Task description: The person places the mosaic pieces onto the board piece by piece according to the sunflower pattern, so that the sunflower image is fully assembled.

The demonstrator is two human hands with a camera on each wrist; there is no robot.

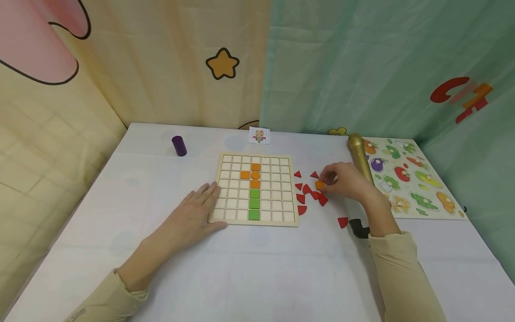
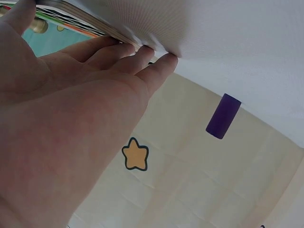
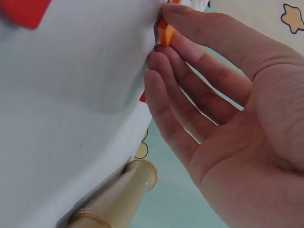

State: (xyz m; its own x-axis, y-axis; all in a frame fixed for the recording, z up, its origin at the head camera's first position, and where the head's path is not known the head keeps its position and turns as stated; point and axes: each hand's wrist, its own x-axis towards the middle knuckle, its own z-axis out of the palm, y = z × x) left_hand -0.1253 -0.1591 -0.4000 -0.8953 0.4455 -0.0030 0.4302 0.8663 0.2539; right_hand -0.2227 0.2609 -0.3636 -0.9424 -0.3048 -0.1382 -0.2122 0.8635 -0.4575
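A wooden grid board (image 1: 277, 195) lies mid-table with a column of orange tiles (image 1: 255, 167) above several green tiles (image 1: 254, 203). One more orange square sits to the left of the orange circle. My left hand (image 1: 195, 210) rests at the board's left edge, fingers extended, thumb near the lower left corner. To the right of the board, my right hand (image 1: 345, 181) pinches an orange square tile (image 1: 319, 185) between thumb and fingers; the right wrist view also has this orange tile (image 3: 166, 33) at the fingertips. Around that hand lie several red pieces (image 1: 301, 198), triangles and quarter circles.
A pattern card (image 1: 259, 135) lies behind the board. A purple cylinder (image 1: 179, 146) is at the back left. On the right, a gold object with a rounded end (image 1: 364, 161) and black curved end (image 1: 358, 228) passes under my right forearm, beside a vegetable picture board (image 1: 422, 179).
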